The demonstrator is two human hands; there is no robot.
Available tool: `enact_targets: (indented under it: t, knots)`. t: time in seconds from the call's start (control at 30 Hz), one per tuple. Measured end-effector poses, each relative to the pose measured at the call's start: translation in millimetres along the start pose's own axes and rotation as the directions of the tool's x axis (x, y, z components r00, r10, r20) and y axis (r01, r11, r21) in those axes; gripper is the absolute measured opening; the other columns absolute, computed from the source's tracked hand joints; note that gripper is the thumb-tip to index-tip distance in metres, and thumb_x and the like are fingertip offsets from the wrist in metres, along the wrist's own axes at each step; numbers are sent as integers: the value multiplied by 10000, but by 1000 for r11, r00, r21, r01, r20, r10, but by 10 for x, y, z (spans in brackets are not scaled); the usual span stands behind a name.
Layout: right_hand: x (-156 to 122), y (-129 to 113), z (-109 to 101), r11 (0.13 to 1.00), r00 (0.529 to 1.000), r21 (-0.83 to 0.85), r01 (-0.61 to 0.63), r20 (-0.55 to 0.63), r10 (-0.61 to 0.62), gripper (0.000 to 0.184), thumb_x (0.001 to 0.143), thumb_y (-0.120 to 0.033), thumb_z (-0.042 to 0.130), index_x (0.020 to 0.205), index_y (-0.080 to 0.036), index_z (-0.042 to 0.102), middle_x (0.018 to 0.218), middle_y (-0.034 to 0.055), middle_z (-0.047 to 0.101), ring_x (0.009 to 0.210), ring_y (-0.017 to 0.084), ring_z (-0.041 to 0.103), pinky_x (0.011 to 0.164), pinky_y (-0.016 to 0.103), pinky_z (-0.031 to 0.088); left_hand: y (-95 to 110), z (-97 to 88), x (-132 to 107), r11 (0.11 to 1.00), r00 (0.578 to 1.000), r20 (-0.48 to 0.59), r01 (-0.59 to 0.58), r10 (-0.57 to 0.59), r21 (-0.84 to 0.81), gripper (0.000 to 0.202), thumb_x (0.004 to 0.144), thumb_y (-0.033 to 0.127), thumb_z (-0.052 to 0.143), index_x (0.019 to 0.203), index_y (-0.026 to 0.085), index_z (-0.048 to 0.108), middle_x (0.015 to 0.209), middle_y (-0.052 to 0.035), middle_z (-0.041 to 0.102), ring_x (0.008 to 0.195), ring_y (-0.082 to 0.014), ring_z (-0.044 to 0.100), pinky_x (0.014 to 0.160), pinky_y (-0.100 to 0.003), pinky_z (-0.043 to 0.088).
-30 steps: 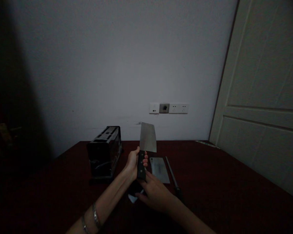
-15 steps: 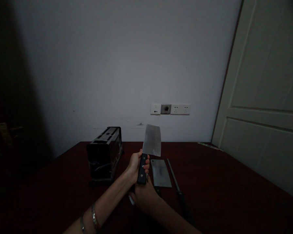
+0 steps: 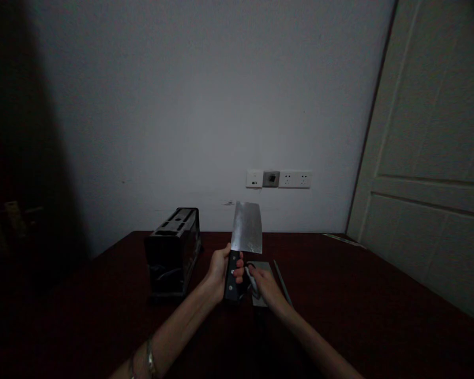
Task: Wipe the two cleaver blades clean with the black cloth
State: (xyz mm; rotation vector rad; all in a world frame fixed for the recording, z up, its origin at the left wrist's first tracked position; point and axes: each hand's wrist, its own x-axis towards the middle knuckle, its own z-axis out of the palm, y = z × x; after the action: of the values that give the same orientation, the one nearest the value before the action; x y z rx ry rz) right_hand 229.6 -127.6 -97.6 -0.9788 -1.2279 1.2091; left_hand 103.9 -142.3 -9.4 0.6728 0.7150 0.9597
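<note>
My left hand [image 3: 220, 271] grips the black riveted handle of a cleaver [image 3: 247, 229], whose broad blade points up and away from me. Just right of that handle is my right hand [image 3: 265, 284], its fingers closed on a small white cloth [image 3: 253, 283] with a dark part beside it. Below my right hand a second cleaver [image 3: 259, 300] lies flat on the table, partly covered by the hand. A sharpening steel [image 3: 282, 281] rests to its right, its handle hidden behind my right forearm.
On the left of the dark red table [image 3: 339, 295] stands a black knife block [image 3: 168, 258] with slots on top. The wall behind has a row of sockets [image 3: 278, 179]. A thin strip [image 3: 343, 240] lies at the back right, near a pale door [image 3: 430, 158].
My right hand has moved up and right, from beneath the cleaver's handle to beside it, carrying the white cloth. It now covers part of the lying cleaver. My left hand keeps its grip.
</note>
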Motion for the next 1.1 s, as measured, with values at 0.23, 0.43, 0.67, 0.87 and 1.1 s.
enact_targets:
  t: [0.23,0.43,0.67,0.87,1.1]
  knots:
    - [244,-263,-703,803,984,585,-116,-40,172,183,767,-216,488,712,-136,643,667,48,676,645,171,626,685,298,494,-13,-32,46,999,1000,-20,-5,6,42,401,883,384,224,682,130,460,468,36,375,313,-47,288,316,-172,231]
    - [405,-574,-1062,711,980,703,30,-159,115,292,818,-205,353,758,-175,637,799,60,700,810,194,639,784,368,483,-96,-79,67,997,999,-22,36,-35,62,405,882,385,226,674,130,462,463,38,377,309,-46,286,317,-172,223]
    - [719,-840,-890,931,926,192,312,-279,-253,317,790,-306,290,780,-188,584,778,75,665,788,217,618,703,387,489,-199,-151,53,994,995,-24,94,-92,48,404,881,383,222,670,132,457,460,37,373,303,-42,278,319,-168,202]
    - [915,-929,-461,880,869,-251,403,-197,-454,384,785,-469,364,648,-173,567,599,25,590,622,188,552,623,323,451,-168,-160,40,995,995,-11,96,-96,-11,415,879,390,211,669,131,458,452,39,362,300,-45,272,317,-170,183]
    - [838,-907,-300,583,798,-546,602,374,-473,474,768,-498,492,1116,-188,578,1242,91,524,1190,249,409,1005,432,260,-119,-190,53,995,996,-37,73,-76,-70,420,877,383,200,650,133,451,434,43,343,292,-45,257,313,-171,175]
